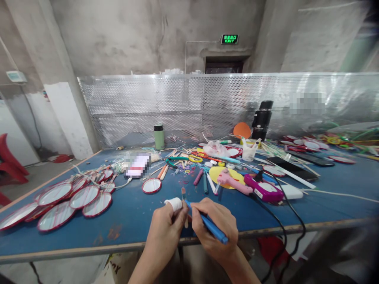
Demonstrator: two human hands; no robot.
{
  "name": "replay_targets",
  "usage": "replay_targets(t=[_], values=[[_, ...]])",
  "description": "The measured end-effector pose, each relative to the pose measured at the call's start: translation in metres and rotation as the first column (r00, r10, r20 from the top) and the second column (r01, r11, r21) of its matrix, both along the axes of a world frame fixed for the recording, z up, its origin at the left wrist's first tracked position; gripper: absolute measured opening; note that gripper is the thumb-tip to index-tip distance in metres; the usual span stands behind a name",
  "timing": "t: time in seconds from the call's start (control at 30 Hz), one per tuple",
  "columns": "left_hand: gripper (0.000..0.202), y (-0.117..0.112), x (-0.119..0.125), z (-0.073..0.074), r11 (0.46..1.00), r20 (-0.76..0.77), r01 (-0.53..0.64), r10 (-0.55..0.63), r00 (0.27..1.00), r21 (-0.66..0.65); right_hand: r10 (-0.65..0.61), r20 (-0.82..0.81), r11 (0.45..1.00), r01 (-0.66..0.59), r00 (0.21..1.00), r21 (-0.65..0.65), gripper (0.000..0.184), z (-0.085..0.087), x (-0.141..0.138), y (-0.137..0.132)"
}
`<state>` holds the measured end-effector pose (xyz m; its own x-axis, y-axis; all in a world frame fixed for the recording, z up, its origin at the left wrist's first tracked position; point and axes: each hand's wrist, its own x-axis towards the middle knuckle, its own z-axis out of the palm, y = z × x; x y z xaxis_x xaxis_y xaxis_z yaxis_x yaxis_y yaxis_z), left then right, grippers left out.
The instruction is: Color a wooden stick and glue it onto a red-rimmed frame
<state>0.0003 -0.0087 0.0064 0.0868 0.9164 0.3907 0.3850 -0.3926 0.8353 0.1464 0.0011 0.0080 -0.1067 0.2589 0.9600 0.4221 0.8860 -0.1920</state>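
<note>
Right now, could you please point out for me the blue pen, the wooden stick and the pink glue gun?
Blue pen (213,227): head view, on the barrel's bare rear part.
Wooden stick (183,194): head view, on its upper end.
Pink glue gun (233,182): head view, on the middle of its body.

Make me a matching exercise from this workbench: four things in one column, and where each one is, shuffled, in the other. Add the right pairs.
Things
1. Blue marker
2. Wooden stick
3. Pink glue gun
4. Green bottle

Places
A. Lying partly over a yellow disc
B. In the grip of the right hand
C. Standing in front of the perforated screen
D. In the grip of the left hand

Right pairs: 1-B, 2-D, 3-A, 4-C
</note>
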Motion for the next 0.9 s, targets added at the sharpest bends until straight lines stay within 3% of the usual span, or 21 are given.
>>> replay_targets(t=[0.9], values=[[0.034,0.0002,0.0011,0.0007,1.000,0.006,-0.009,0.009,1.000,0.015,-0.047,-0.020,0.999,0.047,0.999,0.009,0.014,-0.0003,0.0001,-0.0002]])
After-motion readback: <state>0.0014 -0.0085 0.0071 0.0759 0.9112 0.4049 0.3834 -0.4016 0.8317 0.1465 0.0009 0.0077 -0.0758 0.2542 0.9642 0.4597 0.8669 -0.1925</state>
